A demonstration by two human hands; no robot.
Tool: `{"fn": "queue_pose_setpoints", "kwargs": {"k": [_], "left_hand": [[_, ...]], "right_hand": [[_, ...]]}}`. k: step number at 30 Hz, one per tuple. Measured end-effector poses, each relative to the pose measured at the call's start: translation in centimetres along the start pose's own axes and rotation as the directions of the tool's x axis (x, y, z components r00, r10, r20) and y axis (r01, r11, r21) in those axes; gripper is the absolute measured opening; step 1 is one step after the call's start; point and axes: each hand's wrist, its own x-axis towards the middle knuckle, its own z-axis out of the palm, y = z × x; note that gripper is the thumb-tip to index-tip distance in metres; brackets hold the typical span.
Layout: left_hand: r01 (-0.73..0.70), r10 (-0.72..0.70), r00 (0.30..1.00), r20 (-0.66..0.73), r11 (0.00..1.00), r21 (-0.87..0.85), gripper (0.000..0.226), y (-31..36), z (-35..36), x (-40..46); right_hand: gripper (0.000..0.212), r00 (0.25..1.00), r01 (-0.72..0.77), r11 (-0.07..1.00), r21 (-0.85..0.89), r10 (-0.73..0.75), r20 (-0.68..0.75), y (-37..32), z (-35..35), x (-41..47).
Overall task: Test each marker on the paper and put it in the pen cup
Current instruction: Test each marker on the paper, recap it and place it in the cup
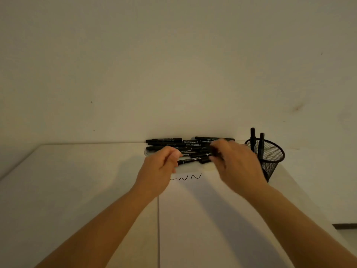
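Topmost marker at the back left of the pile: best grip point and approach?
Pinch the topmost marker mid-barrel from above. It lies flat, lengthwise left to right against the wall, so the back is blocked. Its left end overhangs the pile, clear of both hands.

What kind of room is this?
Probably an office or study desk: a white table against a bare wall, a pile of black markers, and a mesh pen cup.

The right hand [234,161] is blurred; part of the marker pile [185,147] is hidden behind both hands, labels unreadable.
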Motion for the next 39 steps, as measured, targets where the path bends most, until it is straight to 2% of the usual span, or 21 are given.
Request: {"fn": "queue_pose_setpoints", "kwargs": {"k": [3,5,9,13,18,20,26,30,39], "left_hand": [[0.028,-0.026,1.0,-0.009,0.976,0.216,0.011,-1.6,-0.2,2.9],[0.057,-0.061,0.998,0.001,0.939,0.34,0.014,-3.1,-0.5,4.7],[0.098,-0.131,0.991,0.034,0.863,0.495,0.027,-6.0,-1.4,6.8],[0.086,-0.184,0.977,0.103,0.793,0.603,0.034,-7.5,-1.3,7.4],[0.086,-0.226,0.967,0.118,0.726,0.682,0.038,-8.6,-1.2,7.3],[0.105,-0.239,0.964,0.112,0.735,0.67,0.038,-8.8,-1.0,7.3],[0.129,-0.224,0.974,0.044,0.7,0.702,0.04,-9.5,-0.7,7.2],[0.153,-0.222,0.975,0.006,0.691,0.706,0.033,-9.6,-0.6,7.4],[0.157,-0.213,0.977,-0.002,0.713,0.684,0.021,-9.9,-1.1,6.9]], "right_hand": [[0.024,0.976,-0.203,0.967,0.155,0.213,-0.05,2.2,-1.7,1.1],[0.032,0.93,-0.3,0.903,0.307,0.349,-0.118,3.6,-2.5,1.3],[0.048,0.812,-0.379,0.765,0.52,0.544,-0.208,6.0,-3.8,0.8],[0.057,0.73,-0.445,0.677,0.587,0.653,-0.2,7.8,-3.9,-0.5],[0.049,0.707,-0.52,0.656,0.548,0.69,-0.154,8.8,-2.5,-1.7],[0.044,0.704,-0.548,0.644,0.533,0.7,-0.122,9.0,-1.8,-2.1],[0.03,0.757,-0.552,0.716,0.428,0.645,-0.103,9.1,-0.7,-2.4],[0.016,0.795,-0.532,0.763,0.368,0.6,-0.094,8.9,-0.3,-2.5],[0.013,0.812,-0.519,0.785,0.338,0.576,-0.092,8.6,0.7,-1.6]]}}
